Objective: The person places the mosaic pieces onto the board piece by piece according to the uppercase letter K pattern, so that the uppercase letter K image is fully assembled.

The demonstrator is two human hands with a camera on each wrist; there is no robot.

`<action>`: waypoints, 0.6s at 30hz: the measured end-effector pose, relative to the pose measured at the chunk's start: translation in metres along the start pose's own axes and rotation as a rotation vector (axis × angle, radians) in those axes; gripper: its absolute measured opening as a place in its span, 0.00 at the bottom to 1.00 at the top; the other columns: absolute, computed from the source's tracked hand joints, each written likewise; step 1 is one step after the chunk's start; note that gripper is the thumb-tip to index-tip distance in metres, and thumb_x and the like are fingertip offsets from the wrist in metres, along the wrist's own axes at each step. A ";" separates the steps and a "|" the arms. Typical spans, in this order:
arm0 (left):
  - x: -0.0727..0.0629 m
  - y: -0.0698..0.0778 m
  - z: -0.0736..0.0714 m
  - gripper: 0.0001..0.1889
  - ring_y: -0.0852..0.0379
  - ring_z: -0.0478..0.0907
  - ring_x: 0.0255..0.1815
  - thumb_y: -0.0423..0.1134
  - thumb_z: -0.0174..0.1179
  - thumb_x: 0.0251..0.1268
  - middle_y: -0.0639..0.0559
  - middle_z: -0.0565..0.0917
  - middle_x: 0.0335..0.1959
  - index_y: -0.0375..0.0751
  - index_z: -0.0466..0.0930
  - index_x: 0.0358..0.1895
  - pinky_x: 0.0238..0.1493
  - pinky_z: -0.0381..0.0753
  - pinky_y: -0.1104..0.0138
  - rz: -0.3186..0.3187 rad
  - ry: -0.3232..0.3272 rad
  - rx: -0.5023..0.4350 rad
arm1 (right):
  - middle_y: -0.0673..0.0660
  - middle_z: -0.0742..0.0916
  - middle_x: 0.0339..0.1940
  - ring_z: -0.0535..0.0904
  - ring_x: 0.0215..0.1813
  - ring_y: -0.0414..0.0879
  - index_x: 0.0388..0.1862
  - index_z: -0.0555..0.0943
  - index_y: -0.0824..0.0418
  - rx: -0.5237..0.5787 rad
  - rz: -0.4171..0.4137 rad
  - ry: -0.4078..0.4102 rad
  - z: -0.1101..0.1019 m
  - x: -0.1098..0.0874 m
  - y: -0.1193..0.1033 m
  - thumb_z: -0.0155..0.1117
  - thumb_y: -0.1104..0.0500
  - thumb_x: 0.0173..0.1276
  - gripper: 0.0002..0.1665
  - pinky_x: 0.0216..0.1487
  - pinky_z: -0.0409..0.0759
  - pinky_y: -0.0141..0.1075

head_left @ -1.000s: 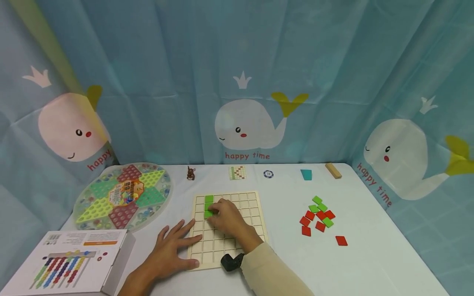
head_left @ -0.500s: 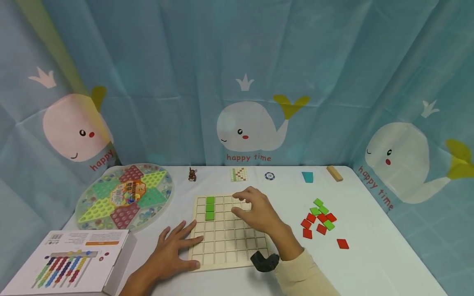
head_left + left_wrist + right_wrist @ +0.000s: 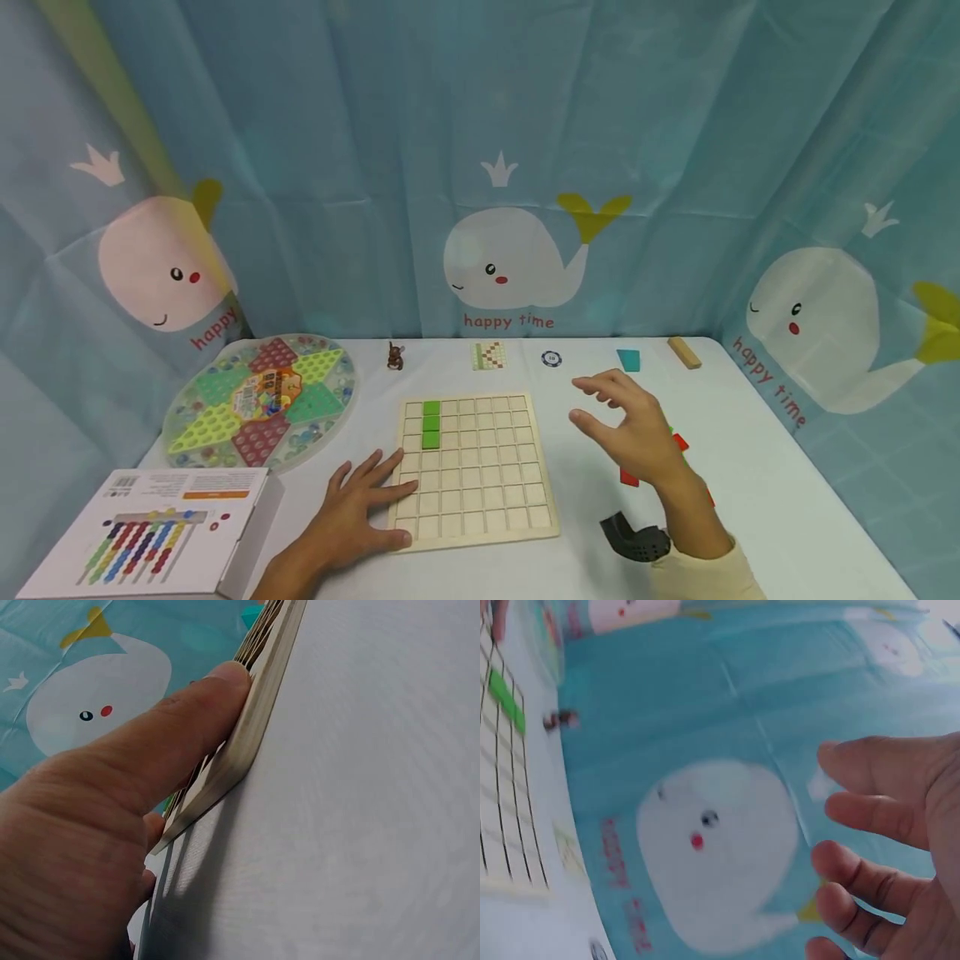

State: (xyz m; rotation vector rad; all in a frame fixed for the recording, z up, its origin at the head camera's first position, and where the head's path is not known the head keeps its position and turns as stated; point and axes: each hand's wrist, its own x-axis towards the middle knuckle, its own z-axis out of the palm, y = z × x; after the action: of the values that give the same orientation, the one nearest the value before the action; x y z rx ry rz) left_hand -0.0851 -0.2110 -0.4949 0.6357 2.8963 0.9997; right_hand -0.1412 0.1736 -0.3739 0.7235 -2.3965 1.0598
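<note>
A wooden grid board (image 3: 480, 479) lies flat on the white table, with three green tiles (image 3: 431, 424) in a column near its upper left corner. My left hand (image 3: 352, 508) rests with spread fingers on the board's left edge; in the left wrist view its thumb (image 3: 187, 712) presses on the rim. To the right of the board my right hand (image 3: 633, 429) hovers, fingers loosely bent and nothing between them. The right wrist view confirms this hand (image 3: 885, 840) holds nothing. Behind it, red tiles (image 3: 628, 477) are partly hidden, and the green ones there are almost fully covered.
A round Chinese checkers set (image 3: 262, 400) and a white box (image 3: 150, 525) stand at the left. Along the back lie a small brown mouse figure (image 3: 395, 357), a patterned card (image 3: 490, 356), a poker chip (image 3: 551, 359), a teal piece (image 3: 629, 360) and a wooden block (image 3: 684, 352).
My right hand has let go of the third green tile on the board and moved right, off the board toward the loose tiles. The left hand stays on the board's edge.
</note>
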 end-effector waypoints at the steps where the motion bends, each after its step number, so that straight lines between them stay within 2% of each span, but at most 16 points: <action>1: 0.000 0.000 0.000 0.36 0.35 0.51 0.73 0.68 0.66 0.46 0.48 0.63 0.72 0.54 0.82 0.59 0.63 0.36 0.37 0.000 -0.001 -0.001 | 0.47 0.83 0.45 0.76 0.43 0.44 0.53 0.83 0.60 -0.018 0.008 0.011 -0.006 -0.002 0.004 0.75 0.65 0.55 0.24 0.42 0.77 0.45; 8: 0.002 0.000 0.003 0.36 0.36 0.50 0.73 0.69 0.65 0.46 0.49 0.62 0.73 0.56 0.81 0.60 0.63 0.35 0.37 0.001 -0.006 0.001 | 0.52 0.83 0.48 0.73 0.46 0.44 0.57 0.81 0.59 -0.129 0.159 0.035 -0.040 -0.024 0.031 0.73 0.62 0.59 0.25 0.42 0.74 0.34; 13: 0.001 0.001 0.002 0.36 0.36 0.50 0.73 0.68 0.66 0.45 0.49 0.62 0.73 0.55 0.81 0.59 0.63 0.35 0.37 -0.005 -0.003 -0.004 | 0.56 0.82 0.49 0.73 0.47 0.47 0.58 0.80 0.59 -0.172 0.259 0.038 -0.052 -0.037 0.048 0.71 0.59 0.61 0.25 0.42 0.73 0.37; 18: 0.000 0.002 0.000 0.36 0.36 0.50 0.73 0.67 0.67 0.45 0.48 0.63 0.73 0.53 0.82 0.59 0.63 0.35 0.37 -0.012 -0.006 -0.007 | 0.58 0.82 0.49 0.72 0.47 0.49 0.59 0.80 0.60 -0.191 0.319 0.047 -0.058 -0.050 0.065 0.71 0.57 0.62 0.26 0.42 0.73 0.41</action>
State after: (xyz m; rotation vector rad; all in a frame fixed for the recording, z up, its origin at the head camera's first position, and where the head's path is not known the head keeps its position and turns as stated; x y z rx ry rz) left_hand -0.0840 -0.2097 -0.4941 0.6194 2.8863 1.0045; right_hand -0.1322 0.2697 -0.4009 0.2533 -2.5830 0.9332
